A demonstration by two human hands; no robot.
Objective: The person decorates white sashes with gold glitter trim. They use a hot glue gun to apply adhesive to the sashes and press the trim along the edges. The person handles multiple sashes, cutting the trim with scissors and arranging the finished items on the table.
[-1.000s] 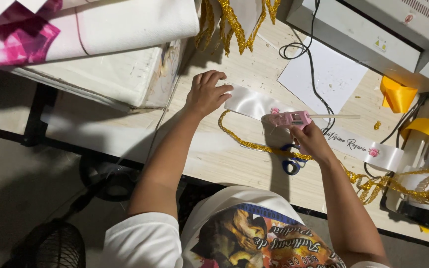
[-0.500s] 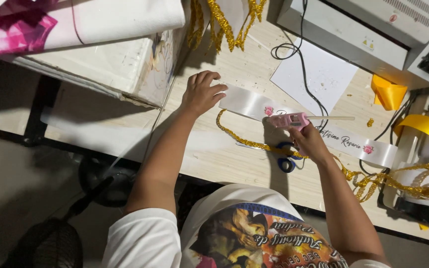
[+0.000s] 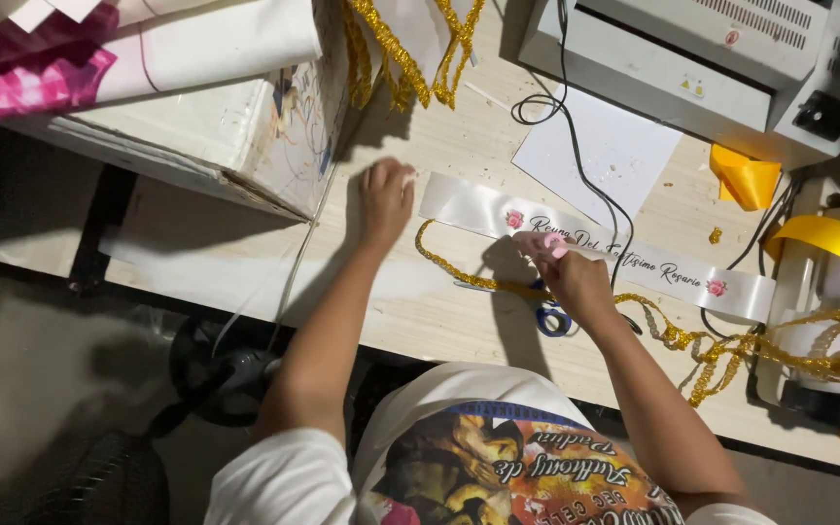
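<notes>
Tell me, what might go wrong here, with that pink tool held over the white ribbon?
The left hand pins only the ribbon's end, so the white ribbon might shift or crease under the pink tool in the right hand. The gold trim loops loosely beneath it and could snag. The black cable crossing the table might catch the ribbon too.

Left of my white lettered ribbon (image 3: 595,243) stands a worn white box (image 3: 196,136); beyond it, small red and yellow labels (image 3: 712,63) mark the grey machine (image 3: 692,58).
</notes>
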